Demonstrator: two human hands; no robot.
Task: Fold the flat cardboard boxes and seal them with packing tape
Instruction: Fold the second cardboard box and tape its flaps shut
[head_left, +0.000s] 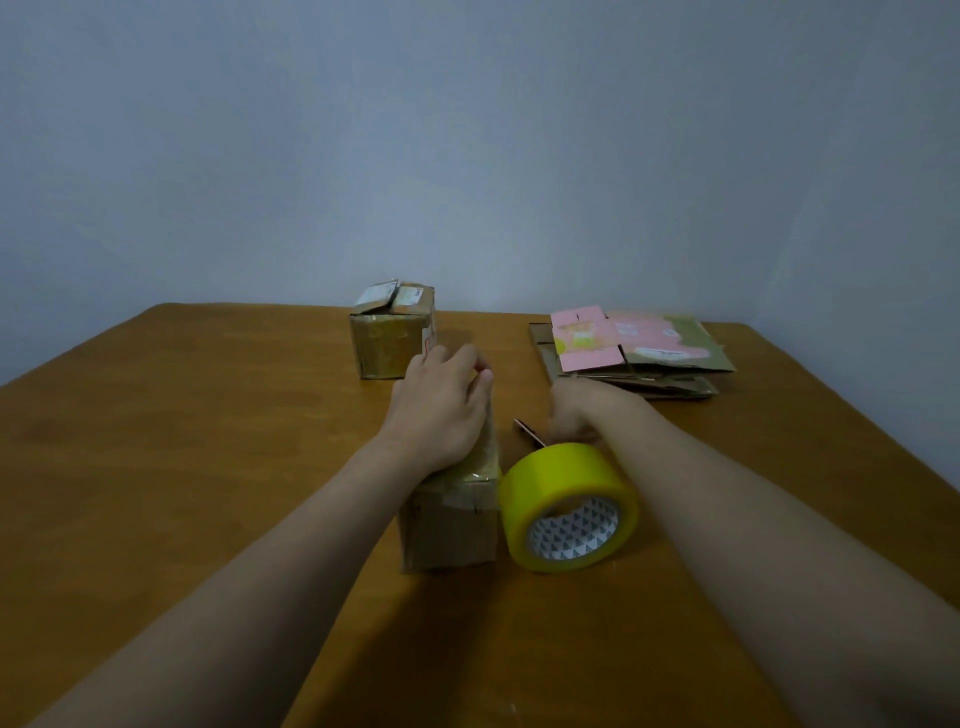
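A small brown cardboard box (449, 525) stands folded at the table's centre, with glossy tape along its top. My left hand (441, 405) lies palm down on the box top, fingers reaching over its far end. A yellow roll of packing tape (569, 506) lies tilted against the box's right side. Just behind the roll, my right hand (579, 415) curls its fingers on a thin dark tool (529, 431) that pokes out to the left, low over the table. What kind of tool it is I cannot tell.
Another taped cardboard box (392, 332) stands at the back, just beyond my left hand. A stack of flat boxes (634, 348), pink and brown, lies at the back right. The wooden table (208, 441) ends at a plain wall.
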